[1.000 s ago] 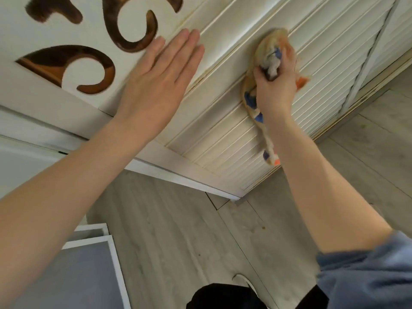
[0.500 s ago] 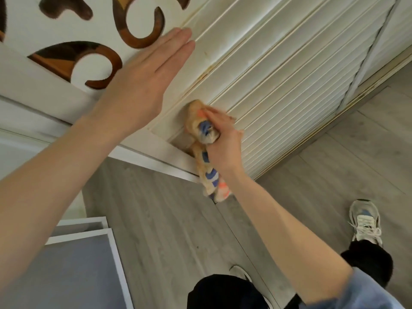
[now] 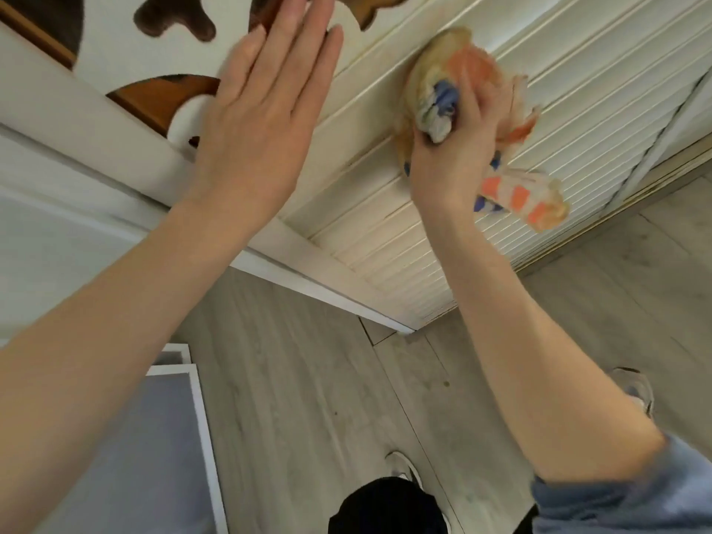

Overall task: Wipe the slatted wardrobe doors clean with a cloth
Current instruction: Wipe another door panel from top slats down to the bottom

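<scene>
Two bare hands are raised to the wardrobe. The right hand (image 3: 450, 156) has its fingers curled round a bunched cloth (image 3: 476, 67) and holds it against the upper slats of the slatted door (image 3: 601, 90). The fingertips are buried in the folds, so the exact grip is hard to read. The cloth is cream with orange and blue patches. One loose end hangs out past the wrist and is smeared by blur, as are the edges of the hand. The left hand (image 3: 254, 129) lies flat with straight fingers close together and holds nothing. Its palm faces the door's white frame beside the cut-out panel (image 3: 115, 44), and it covers part of the brown scroll openings. Whether the palm truly presses the wood cannot be told from this angle. The top of the panel and its upper openings are cut off by the picture's edge. The slats run down to the right, where a second door leaf is only partly in view. Below lies a grey wood-grain floor (image 3: 308, 379). A grey board with a white frame (image 3: 162, 437) rests at the lower left, cropped by the border. A blue sleeve (image 3: 635, 499) is pushed up the right arm. Dark trousers (image 3: 385, 506) and pale shoes (image 3: 637, 391) show only in part.
</scene>
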